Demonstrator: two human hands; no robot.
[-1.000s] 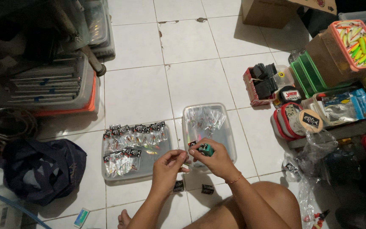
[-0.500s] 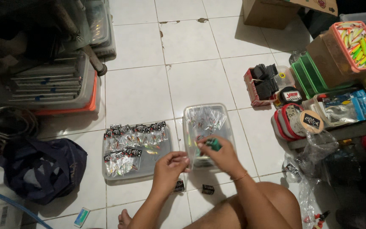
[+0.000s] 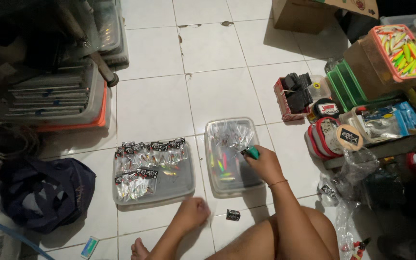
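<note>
I sit on a white tiled floor. My right hand (image 3: 264,162) is closed around a small green-handled tool (image 3: 252,152) and rests over the right clear plastic tray (image 3: 217,180), which holds loose shiny fishing lures. My left hand (image 3: 193,212), fingers curled, lies on the floor in front of the left clear tray (image 3: 181,185). That tray carries rows of small bagged lures with black header cards (image 3: 150,147). A small black packet (image 3: 233,215) lies on the tile between my hands.
A dark blue bag (image 3: 44,192) sits at left, stacked plastic cases (image 3: 54,98) behind it. At right are round tins (image 3: 331,135), a red box of black items (image 3: 294,96), green trays (image 3: 345,86), a box of colourful lures (image 3: 400,50) and a cardboard box (image 3: 309,14).
My left hand has dropped away from the right hand, down to the floor in front of the left tray. My right hand has moved out over the right tray with the green tool.
</note>
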